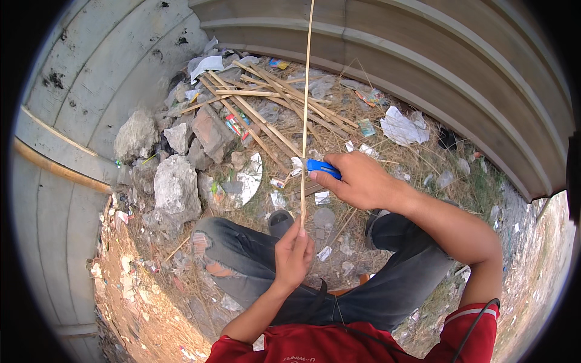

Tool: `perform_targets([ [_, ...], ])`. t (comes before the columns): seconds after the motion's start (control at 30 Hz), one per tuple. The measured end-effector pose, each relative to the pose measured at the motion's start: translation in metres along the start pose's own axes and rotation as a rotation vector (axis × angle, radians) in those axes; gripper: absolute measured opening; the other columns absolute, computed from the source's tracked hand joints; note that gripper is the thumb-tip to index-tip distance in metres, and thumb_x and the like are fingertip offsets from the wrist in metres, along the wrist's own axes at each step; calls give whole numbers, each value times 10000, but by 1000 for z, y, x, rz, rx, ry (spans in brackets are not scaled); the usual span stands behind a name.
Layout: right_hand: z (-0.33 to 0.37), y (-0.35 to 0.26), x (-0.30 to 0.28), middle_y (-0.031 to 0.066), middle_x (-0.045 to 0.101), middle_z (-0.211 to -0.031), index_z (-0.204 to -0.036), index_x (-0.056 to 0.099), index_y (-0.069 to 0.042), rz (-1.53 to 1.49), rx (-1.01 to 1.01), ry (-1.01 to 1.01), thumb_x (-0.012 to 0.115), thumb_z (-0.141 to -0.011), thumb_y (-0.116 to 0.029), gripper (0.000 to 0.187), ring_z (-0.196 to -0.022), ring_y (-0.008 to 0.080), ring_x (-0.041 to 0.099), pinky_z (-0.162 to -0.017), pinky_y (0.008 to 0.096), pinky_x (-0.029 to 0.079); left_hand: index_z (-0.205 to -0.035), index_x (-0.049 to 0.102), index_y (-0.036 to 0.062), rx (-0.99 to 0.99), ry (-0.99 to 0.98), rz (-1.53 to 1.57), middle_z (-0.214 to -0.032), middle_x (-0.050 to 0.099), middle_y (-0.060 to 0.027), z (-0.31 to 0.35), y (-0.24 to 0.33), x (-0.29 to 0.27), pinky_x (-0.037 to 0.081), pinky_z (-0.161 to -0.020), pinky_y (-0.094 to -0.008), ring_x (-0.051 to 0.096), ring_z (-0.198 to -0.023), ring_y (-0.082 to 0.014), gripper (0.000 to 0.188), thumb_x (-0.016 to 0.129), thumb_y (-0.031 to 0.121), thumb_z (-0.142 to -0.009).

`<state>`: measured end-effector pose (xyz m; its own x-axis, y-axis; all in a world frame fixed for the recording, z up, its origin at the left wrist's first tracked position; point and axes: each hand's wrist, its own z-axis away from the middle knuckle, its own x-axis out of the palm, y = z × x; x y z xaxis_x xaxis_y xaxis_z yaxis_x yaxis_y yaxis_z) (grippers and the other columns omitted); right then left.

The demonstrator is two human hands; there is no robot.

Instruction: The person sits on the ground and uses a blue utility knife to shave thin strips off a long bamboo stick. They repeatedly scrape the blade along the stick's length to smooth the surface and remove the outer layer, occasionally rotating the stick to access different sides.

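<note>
A long, thin bamboo strip (307, 91) runs upright through the middle of the view, from my lap past the far wall. Its near end is pinched between the thumb and fingers of my left hand (293, 254), in front of my knees. My right hand (357, 178) is closed around a blue utility knife (324, 169). The knife's front end meets the strip from the right, above my left hand. Its blade is too small to make out. Beyond my hands lies a loose pile of split bamboo pieces (272, 97), crossing one another on the ground.
Rough grey rocks (175, 187) and a brownish stone (212, 133) lie at the left. Paper scraps (404, 126), wrappers and dry grass litter the ground. A corrugated metal wall (423, 54) curves round the far right, and pale panels (66, 121) stand at the left. My bent legs (254, 248) flank the work.
</note>
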<state>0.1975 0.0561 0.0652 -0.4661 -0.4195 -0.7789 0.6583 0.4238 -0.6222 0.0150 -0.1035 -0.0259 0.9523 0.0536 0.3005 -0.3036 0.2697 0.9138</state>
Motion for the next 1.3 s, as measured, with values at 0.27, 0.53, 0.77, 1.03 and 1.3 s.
perform_targets([
  [0.27,32,-14,27,271,689,-779,-994,662,18,103,-21,-230,530,-1016,-415,454,-796,480,684,-755,576,544,-1522,429,15,22,-4,112,-666,367,57,-10,3,7,244,-433,-206,313,-520,-24,454,481,179,-1101],
  [0.53,32,-2,34,217,643,-625,-924,665,-13,220,-105,-78,557,-1000,-504,509,-624,446,662,-594,539,525,-1491,459,-46,132,97,-111,-680,449,67,-15,4,13,316,-503,-198,399,-575,-11,455,507,159,-1087],
  [0.77,17,13,36,207,645,-606,-922,700,-33,321,-175,45,591,-975,-502,485,-568,411,662,-533,500,521,-1475,502,-24,154,99,-152,-684,438,88,-27,7,13,312,-508,-201,393,-578,-4,429,524,133,-1075],
  [1.03,-18,92,-107,234,644,-686,-907,683,27,267,341,583,426,-1066,-505,612,-735,440,665,-709,510,518,-1474,510,-7,-37,0,-35,-690,455,75,59,-34,-18,307,-488,-209,392,-566,-9,420,538,96,-1067],
  [1.3,5,16,-11,237,661,-704,-923,683,-1,149,-13,70,518,-1007,-437,474,-714,455,670,-704,541,524,-1435,566,19,-26,135,32,-692,526,32,15,1,-26,283,-450,-201,381,-511,-5,388,543,175,-1080],
])
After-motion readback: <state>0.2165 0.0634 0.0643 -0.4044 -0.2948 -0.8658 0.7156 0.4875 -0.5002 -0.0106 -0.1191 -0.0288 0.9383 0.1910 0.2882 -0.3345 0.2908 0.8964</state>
